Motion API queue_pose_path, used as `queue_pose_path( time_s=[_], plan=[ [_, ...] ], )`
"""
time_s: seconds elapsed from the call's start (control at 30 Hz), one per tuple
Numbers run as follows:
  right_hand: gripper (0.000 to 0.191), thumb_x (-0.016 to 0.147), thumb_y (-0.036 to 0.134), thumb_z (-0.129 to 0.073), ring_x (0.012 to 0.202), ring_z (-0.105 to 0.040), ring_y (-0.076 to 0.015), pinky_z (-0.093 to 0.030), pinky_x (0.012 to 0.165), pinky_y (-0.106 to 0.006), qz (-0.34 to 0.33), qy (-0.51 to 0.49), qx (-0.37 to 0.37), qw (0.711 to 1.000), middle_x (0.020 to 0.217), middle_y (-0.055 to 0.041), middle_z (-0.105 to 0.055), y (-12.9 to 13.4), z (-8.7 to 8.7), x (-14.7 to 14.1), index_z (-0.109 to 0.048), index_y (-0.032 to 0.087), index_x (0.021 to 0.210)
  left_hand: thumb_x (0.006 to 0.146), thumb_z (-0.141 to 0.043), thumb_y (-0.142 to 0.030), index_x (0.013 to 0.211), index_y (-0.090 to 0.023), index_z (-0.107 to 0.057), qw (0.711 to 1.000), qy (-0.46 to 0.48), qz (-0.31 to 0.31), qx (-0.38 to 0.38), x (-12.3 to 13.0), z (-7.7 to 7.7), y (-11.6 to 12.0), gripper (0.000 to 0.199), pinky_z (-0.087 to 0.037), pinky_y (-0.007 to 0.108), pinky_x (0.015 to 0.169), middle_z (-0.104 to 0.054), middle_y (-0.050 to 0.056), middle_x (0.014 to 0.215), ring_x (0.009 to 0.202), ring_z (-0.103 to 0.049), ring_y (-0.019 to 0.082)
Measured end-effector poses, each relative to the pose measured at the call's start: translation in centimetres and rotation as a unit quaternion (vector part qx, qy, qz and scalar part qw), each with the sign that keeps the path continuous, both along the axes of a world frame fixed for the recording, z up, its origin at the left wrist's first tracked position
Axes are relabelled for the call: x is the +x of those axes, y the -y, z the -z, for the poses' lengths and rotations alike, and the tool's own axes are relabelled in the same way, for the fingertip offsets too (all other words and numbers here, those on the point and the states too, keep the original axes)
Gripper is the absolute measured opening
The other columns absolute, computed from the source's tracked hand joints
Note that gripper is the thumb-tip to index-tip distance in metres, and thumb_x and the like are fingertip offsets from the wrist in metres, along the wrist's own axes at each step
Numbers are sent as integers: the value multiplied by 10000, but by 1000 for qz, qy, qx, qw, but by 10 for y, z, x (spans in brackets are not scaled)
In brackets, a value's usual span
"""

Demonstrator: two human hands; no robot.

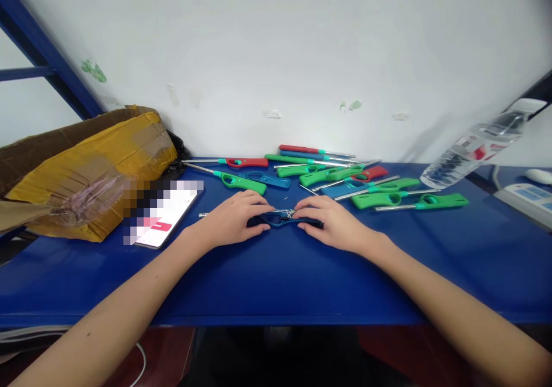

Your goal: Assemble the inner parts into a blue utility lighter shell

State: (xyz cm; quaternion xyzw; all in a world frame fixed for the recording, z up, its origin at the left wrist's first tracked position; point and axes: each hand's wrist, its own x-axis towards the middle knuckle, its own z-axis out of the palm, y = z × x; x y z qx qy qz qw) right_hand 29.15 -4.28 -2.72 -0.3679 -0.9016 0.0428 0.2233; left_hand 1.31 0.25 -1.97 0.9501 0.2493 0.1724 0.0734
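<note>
A dark blue gas lighter (279, 222) lies lengthwise between my hands, low over the blue table (280, 283). Pale inner parts (288, 213) show along its upper side near the trigger loop. My left hand (235, 219) pinches the lighter's left part, fingers on the far side and thumb on the near side. On the other end, my right hand (334, 223) grips the body the same way, its fingertips at the pale parts. A metal tip (203, 214) sticks out left of my left hand. Much of the lighter is hidden under my fingers.
Several green, red and blue lighters (442, 201) lie along the wall behind my hands. A phone (166, 214) and a taped cardboard box (90, 180) are at the left. To the right are a water bottle (472, 145) and a white power strip (526, 200).
</note>
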Motion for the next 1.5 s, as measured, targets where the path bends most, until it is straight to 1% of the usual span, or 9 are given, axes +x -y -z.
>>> queue_pose_path(
  time_s=[0.07,0.2,0.4,0.63,0.87,1.1,1.23,1.33,1.5],
  plan=[
    [248,931,255,-589,1054,-650,-259,-515,933,-462,7,-8,-6,1000,1140,-102,-696,0,2,-2,-674,216,1161,936,-596,-342,1252,-206,-651,1000,-1,-2,6,0,0,-1,348,-479,449,1004,-667,109,1185,1139,-579,267],
    [351,928,283,-602,1072,-639,-271,-520,931,-462,20,-8,-7,1000,1165,-114,-685,-1,4,-4,-609,203,1270,945,-568,-253,1158,-199,-698,1000,-18,4,15,-2,-2,-3,256,-494,428,970,-697,97,1103,1103,-595,259],
    [322,934,286,-593,1045,-631,-258,-540,903,-441,16,-12,-13,1000,1150,-105,-674,-1,4,-5,-629,213,1246,954,-556,-265,1137,-190,-697,1000,3,-7,18,0,0,-2,243,-506,405,932,-704,91,1067,1042,-618,245],
    [316,942,290,-581,1051,-620,-254,-536,907,-431,17,-12,-19,1000,1140,-102,-664,-1,4,-5,-631,211,1244,966,-520,-247,1143,-187,-699,999,25,-16,-18,4,9,-3,258,-520,373,898,-686,97,1080,1010,-621,228],
    [315,951,298,-563,1045,-611,-246,-535,916,-417,11,-14,-26,999,1130,-110,-651,0,3,-7,-631,187,1238,982,-480,-237,1184,-209,-685,998,27,-21,-48,5,9,-2,290,-507,362,915,-668,91,1119,1036,-611,223],
    [310,956,307,-551,1030,-618,-248,-540,908,-429,10,-25,-26,999,1108,-109,-650,-1,5,-8,-632,203,1236,981,-485,-266,1144,-206,-672,995,44,-57,-68,8,12,-3,255,-501,365,921,-692,71,1088,1036,-619,224],
    [304,956,303,-549,1025,-618,-249,-543,898,-430,13,-20,-24,999,1107,-111,-651,0,4,-8,-639,202,1229,962,-518,-287,1128,-207,-683,995,38,-68,-64,4,8,-6,247,-504,373,919,-697,69,1080,1027,-627,230],
    [308,955,298,-549,1030,-619,-253,-543,903,-439,15,-16,-27,999,1120,-116,-656,0,3,-8,-635,192,1230,939,-554,-296,1156,-210,-678,996,28,-56,-67,-1,3,-7,265,-506,373,923,-690,73,1112,1046,-628,233],
    [409,940,314,-568,1129,-604,-280,-529,956,-469,37,-15,-32,999,1217,-128,-650,0,3,-7,-554,174,1324,959,-533,-295,1130,-204,-693,995,30,-72,-58,2,3,-5,251,-507,375,921,-700,68,1080,1032,-630,228]
  ],
)
